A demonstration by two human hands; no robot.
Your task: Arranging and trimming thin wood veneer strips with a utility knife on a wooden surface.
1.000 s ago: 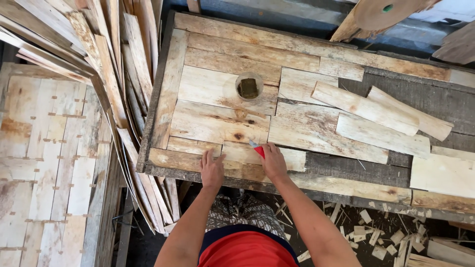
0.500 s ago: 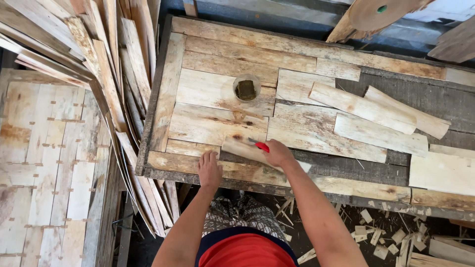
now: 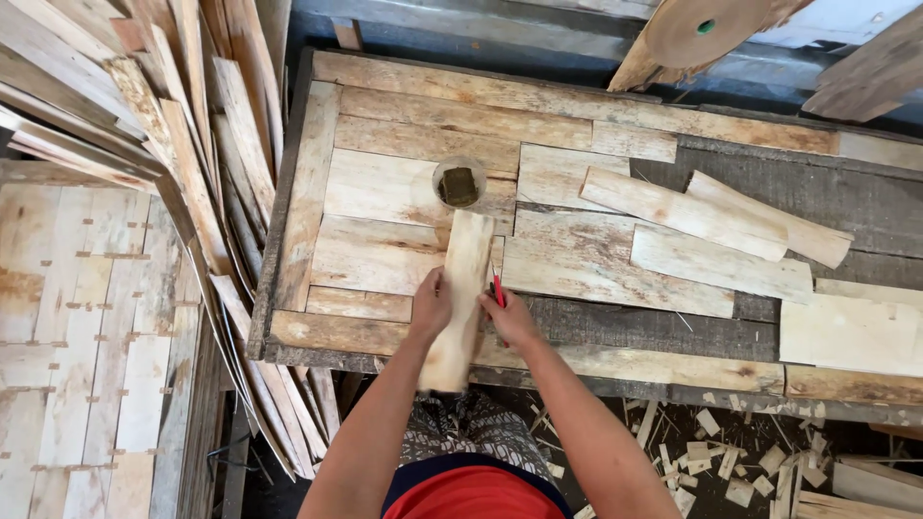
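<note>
No packages, labels, signs or screens show anywhere in the frame. The view holds only bare wood and hands, with no printed or lit surface among them.
</note>
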